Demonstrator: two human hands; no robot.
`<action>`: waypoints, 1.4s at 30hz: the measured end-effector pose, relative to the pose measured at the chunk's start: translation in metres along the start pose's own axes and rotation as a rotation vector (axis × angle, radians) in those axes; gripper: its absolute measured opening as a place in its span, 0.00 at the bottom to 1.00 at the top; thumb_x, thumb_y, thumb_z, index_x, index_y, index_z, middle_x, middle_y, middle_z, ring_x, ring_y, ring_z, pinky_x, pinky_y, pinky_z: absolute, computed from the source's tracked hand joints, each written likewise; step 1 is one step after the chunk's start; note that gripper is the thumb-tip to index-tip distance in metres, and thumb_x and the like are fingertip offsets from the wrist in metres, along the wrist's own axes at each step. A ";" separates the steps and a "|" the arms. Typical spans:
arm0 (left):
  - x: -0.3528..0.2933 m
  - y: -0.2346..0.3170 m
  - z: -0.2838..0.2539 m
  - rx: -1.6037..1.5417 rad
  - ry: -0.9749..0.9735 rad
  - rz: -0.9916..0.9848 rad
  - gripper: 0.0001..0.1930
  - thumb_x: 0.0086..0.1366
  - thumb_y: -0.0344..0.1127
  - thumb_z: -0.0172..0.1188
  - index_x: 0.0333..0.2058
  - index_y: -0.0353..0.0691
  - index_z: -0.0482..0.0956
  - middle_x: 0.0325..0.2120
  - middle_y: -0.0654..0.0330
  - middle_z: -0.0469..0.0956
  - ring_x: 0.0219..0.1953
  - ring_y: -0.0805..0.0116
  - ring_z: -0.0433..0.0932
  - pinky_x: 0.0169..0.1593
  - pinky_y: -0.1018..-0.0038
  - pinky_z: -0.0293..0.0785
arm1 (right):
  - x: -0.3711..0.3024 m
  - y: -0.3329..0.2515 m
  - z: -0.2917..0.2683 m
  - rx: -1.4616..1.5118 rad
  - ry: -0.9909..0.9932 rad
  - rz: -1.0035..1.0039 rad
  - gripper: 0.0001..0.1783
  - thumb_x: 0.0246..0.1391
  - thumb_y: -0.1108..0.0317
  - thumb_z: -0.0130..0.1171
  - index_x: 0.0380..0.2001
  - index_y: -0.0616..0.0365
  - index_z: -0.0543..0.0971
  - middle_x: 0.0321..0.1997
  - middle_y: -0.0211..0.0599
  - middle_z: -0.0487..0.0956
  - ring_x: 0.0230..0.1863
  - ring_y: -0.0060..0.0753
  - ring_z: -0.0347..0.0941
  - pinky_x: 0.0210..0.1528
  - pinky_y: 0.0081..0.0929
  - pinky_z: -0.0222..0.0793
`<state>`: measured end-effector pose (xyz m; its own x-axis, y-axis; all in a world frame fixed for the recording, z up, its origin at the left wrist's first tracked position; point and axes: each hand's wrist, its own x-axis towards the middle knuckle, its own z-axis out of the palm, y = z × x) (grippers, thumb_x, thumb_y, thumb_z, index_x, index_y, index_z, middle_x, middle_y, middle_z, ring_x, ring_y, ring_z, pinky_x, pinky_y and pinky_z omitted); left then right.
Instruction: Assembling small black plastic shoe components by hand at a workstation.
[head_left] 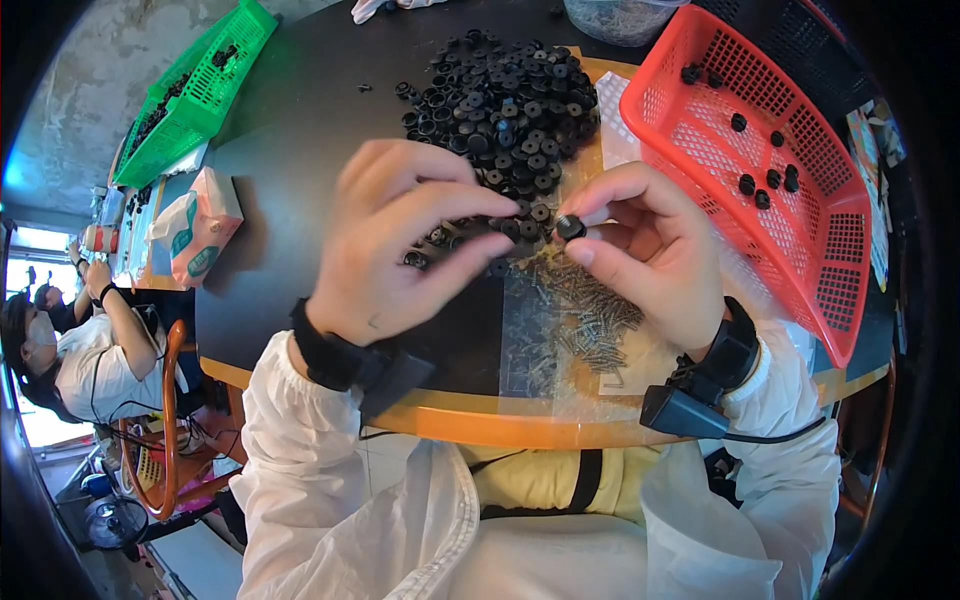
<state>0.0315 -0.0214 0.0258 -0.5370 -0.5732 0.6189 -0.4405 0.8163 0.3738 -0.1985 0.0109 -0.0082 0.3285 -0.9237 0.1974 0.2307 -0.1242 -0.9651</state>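
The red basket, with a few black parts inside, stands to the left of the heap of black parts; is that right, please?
Not quite: the head view shows the red basket, with a few black parts inside, to the right of the heap of black parts.

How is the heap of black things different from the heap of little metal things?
The black heap has round pieces; the metal heap has thin, straight ones. The black heap is nearly all dark, while the metal heap looks greyish-brown. The black heap is bigger and farther from the person; the metal heap is smaller and closer to the near edge of the table. Both have many small pieces.
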 end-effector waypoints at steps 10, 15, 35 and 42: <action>-0.007 -0.025 -0.005 0.015 -0.396 0.049 0.20 0.43 0.28 0.70 0.39 0.49 0.85 0.32 0.64 0.73 0.36 0.63 0.71 0.41 0.69 0.68 | 0.001 0.002 0.000 0.072 0.054 -0.015 0.13 0.60 0.76 0.56 0.48 0.60 0.75 0.46 0.27 0.74 0.48 0.16 0.69 0.52 0.19 0.67; -0.007 -0.020 -0.002 0.016 -0.393 0.061 0.18 0.43 0.27 0.70 0.37 0.48 0.85 0.32 0.64 0.73 0.36 0.62 0.71 0.40 0.69 0.69 | 0.001 -0.004 0.001 0.018 0.042 0.035 0.11 0.62 0.72 0.55 0.47 0.60 0.75 0.42 0.26 0.74 0.45 0.14 0.68 0.48 0.16 0.65; -0.014 0.005 0.024 -0.441 -0.048 -0.237 0.16 0.51 0.25 0.71 0.40 0.36 0.82 0.39 0.57 0.77 0.36 0.70 0.76 0.40 0.76 0.74 | -0.001 -0.002 0.001 -0.028 0.046 0.091 0.13 0.53 0.80 0.63 0.42 0.63 0.75 0.43 0.34 0.78 0.46 0.22 0.76 0.51 0.22 0.74; -0.013 0.006 0.023 -0.329 -0.026 -0.220 0.18 0.50 0.23 0.71 0.42 0.34 0.83 0.39 0.57 0.77 0.34 0.70 0.78 0.36 0.79 0.77 | -0.004 -0.006 0.005 -0.184 0.083 -0.003 0.12 0.50 0.79 0.66 0.40 0.63 0.78 0.42 0.34 0.79 0.44 0.22 0.77 0.48 0.22 0.75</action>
<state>0.0193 -0.0103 0.0043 -0.4754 -0.7353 0.4830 -0.2958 0.6506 0.6994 -0.1971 0.0169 -0.0019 0.2497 -0.9490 0.1926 0.0580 -0.1839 -0.9812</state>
